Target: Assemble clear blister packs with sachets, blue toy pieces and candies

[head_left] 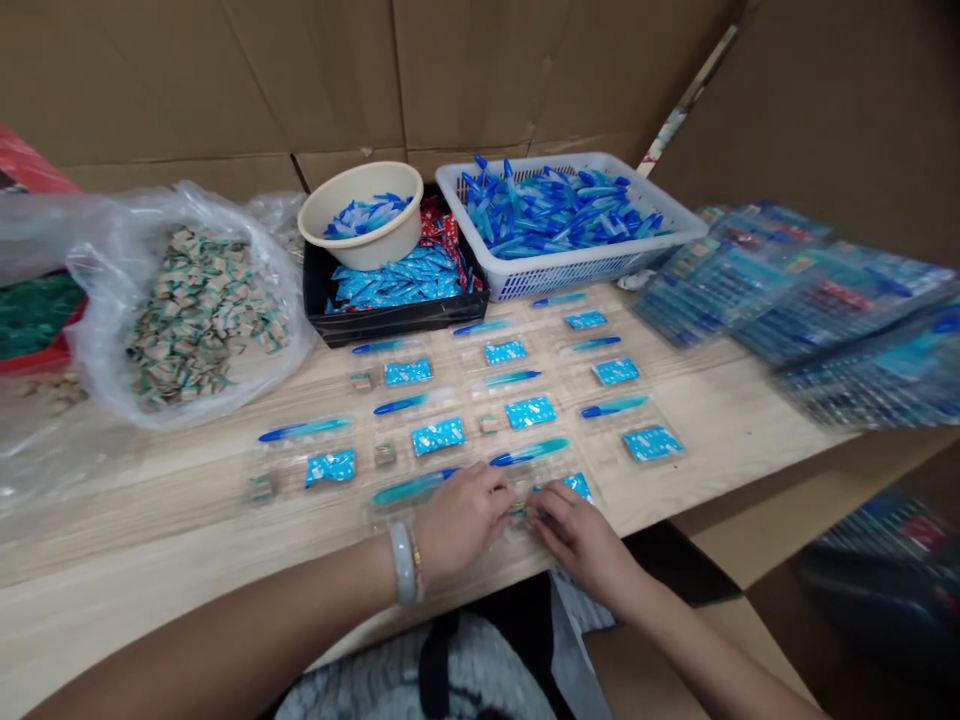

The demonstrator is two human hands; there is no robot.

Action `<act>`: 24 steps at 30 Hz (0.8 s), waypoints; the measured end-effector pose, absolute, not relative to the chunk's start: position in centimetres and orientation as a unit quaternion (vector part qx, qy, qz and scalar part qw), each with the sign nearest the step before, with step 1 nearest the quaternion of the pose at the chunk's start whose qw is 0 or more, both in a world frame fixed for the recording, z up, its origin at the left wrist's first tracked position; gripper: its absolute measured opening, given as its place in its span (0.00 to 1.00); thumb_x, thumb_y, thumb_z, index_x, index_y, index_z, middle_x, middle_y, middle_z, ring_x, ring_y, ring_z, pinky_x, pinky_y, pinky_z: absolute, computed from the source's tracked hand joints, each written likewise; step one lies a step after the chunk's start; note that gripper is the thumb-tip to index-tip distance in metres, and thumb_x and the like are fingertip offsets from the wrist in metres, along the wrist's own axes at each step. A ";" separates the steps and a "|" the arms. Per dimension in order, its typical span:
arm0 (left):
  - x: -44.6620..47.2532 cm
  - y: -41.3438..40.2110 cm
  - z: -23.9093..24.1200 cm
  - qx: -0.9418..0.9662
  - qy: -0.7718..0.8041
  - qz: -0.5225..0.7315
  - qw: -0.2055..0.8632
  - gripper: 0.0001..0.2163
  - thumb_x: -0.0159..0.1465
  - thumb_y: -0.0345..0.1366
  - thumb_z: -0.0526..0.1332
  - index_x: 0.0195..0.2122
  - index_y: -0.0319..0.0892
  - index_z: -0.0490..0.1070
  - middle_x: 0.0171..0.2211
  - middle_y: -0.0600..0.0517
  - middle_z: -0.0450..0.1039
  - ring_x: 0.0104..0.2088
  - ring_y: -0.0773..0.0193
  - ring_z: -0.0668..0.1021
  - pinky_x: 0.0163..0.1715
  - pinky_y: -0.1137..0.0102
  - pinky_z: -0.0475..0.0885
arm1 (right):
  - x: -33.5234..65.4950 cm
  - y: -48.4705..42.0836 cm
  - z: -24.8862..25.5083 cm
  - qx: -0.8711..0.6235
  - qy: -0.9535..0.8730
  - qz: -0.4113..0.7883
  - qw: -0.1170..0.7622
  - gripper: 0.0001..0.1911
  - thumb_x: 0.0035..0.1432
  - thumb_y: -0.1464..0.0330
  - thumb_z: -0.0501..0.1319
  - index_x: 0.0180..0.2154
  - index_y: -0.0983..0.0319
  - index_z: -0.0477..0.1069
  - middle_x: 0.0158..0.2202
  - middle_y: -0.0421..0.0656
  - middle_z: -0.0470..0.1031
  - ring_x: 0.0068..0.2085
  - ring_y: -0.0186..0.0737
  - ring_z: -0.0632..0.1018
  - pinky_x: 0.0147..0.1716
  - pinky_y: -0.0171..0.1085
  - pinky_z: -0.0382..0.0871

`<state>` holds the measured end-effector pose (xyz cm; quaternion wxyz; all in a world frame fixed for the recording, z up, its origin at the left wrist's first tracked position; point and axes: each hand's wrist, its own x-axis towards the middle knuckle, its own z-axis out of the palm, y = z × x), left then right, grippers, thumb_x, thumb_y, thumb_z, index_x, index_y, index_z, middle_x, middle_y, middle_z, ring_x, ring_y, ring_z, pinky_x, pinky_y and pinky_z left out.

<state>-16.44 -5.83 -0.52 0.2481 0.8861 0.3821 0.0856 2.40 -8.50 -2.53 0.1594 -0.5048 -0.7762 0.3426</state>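
Note:
My left hand [465, 512], with bent fingers pressed together, is over a transparent plastic tray near the table's front edge. Just to its right, my right hand [581, 535] pinches at a small tan-and-green square piece [519, 510], mostly hidden by the fingertips. A blue patterned packet [577, 487] shows partly behind my right hand. Above the hands lies a blue-to-teal pen-shaped piece [529, 452]; another teal piece [409, 487] lies left of my left hand. What my left fingers hold, if anything, is hidden.
Several similar trays with blue packets [439, 436] cover the table [187, 540]. Behind stand a plastic bag of tan-and-green squares [206, 310], a black box [397, 322], a cream bowl [360, 180] and a white basket [570, 280]. Filled packs [840, 300] are stacked right.

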 end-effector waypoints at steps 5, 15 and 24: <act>-15.6 -7.4 -1.5 0.872 0.410 0.076 0.258 0.07 0.61 0.33 0.52 0.31 0.39 0.68 0.34 0.50 0.67 0.37 0.63 0.68 0.36 0.70 0.65 | 2.1 -9.5 -3.8 -0.494 -0.787 0.301 0.213 0.11 0.55 0.73 0.50 0.38 0.60 0.67 0.35 0.45 0.66 0.38 0.39 0.70 0.36 0.38 0.68; -15.5 -6.7 -1.1 0.869 0.399 0.082 0.282 0.12 0.63 0.32 0.47 0.31 0.38 0.70 0.34 0.50 0.66 0.36 0.65 0.68 0.36 0.72 0.64 | 2.4 -10.2 -4.9 -0.467 -0.809 0.253 0.253 0.11 0.56 0.73 0.51 0.40 0.61 0.66 0.38 0.47 0.66 0.40 0.39 0.69 0.39 0.40 0.67; -14.9 -6.9 -0.6 0.844 0.451 0.039 0.287 0.10 0.60 0.29 0.49 0.29 0.38 0.69 0.33 0.49 0.66 0.35 0.65 0.69 0.36 0.71 0.64 | 1.9 -9.9 -4.8 -0.475 -0.805 0.253 0.249 0.07 0.55 0.74 0.51 0.33 0.61 0.66 0.33 0.45 0.65 0.36 0.39 0.68 0.35 0.39 0.65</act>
